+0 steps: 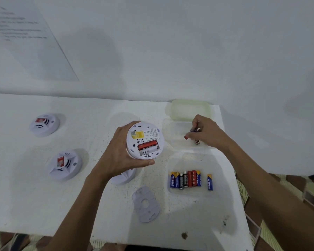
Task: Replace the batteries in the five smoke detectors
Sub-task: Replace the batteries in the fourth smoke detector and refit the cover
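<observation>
My left hand (119,154) grips a white round smoke detector (145,140), back side up, above the table. Its open bay shows one red battery (147,144) and an empty slot below it. My right hand (205,132) is over the far clear tray (168,131), fingers pinched on a dark battery (194,130). Another battery (197,141) lies in that tray under the hand. The near clear tray (188,193) holds several blue, black and red batteries (186,179). A grey mounting plate (146,203) lies on the table.
Two more detectors (44,124) (64,164) sit face up at the left; a third (124,176) is partly hidden under my left hand. A pale lid (188,109) rests at the back right. The white table (43,205) ends at the right, above patterned floor.
</observation>
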A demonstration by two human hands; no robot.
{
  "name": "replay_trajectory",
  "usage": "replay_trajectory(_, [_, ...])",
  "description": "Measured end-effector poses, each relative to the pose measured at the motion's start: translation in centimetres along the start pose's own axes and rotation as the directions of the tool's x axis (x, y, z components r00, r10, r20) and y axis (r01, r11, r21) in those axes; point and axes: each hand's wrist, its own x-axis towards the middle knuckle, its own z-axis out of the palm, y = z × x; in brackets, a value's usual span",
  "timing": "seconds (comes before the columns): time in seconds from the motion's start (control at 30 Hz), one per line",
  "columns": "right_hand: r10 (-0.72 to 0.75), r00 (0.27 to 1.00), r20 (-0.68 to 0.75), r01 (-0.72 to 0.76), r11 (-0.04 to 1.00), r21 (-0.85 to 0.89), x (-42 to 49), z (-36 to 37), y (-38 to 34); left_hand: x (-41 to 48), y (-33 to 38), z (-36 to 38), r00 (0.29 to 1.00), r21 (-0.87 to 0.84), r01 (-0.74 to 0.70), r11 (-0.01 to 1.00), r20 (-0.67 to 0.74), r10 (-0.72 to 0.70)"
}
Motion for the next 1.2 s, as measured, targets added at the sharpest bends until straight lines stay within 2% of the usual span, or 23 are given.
replay_trajectory(0.13, [-0.034, 0.998, -0.046, 0.042, 0.981, 0.192, -1.1, 0.4, -0.9, -0.2, 0.4, -0.3, 1.000, 0.028, -0.022, 0.999, -0.016, 0.022])
replay_trajectory(0.27, [-0.159, 0.985, -0.072, 0.173, 0.940, 0.295, -2.9, 0.9, -2.9, -0.2, 1.7, -0.7, 0.998, 0.040, -0.063, 0.997, -0.026, 0.064])
replay_trajectory(0.4, [-0.336, 0.938, -0.084, 0.346, 0.911, 0.226, -5.2, 2.0, -6.5, -0.3, 1.8, -0.8, 0.998, 0.037, -0.057, 0.998, -0.022, 0.058])
replay_trajectory(0.57, [-0.435, 0.891, -0.133, 0.454, 0.866, 0.209, -7.0, 3.4, -9.4, -0.5, 2.3, -0.9, 0.996, 0.025, -0.086, 0.996, -0.031, 0.087])
replay_trajectory(0.8, [-0.355, 0.885, -0.303, 0.441, 0.847, 0.296, -8.7, 6.5, -9.5, -0.8, 2.8, -1.2, 0.989, 0.064, -0.127, 0.990, -0.071, 0.132])
replay_trajectory(0.93, [-0.359, 0.852, -0.380, 0.455, 0.868, 0.200, -9.5, 8.2, -9.0, -1.1, 2.2, -1.0, 0.980, 0.057, -0.167, 0.984, -0.096, 0.172])
replay_trajectory(1.07, [-0.395, 0.771, -0.500, 0.474, 0.880, 0.034, -9.8, 9.2, -8.6, -1.1, 2.1, -1.2, 0.971, 0.068, -0.183, 0.981, -0.143, 0.191])
replay_trajectory(1.2, [-0.392, 0.766, -0.509, 0.506, 0.857, 0.102, -10.1, 10.4, -8.7, -1.0, 2.2, -1.3, 0.955, 0.073, -0.216, 0.974, -0.189, 0.226])
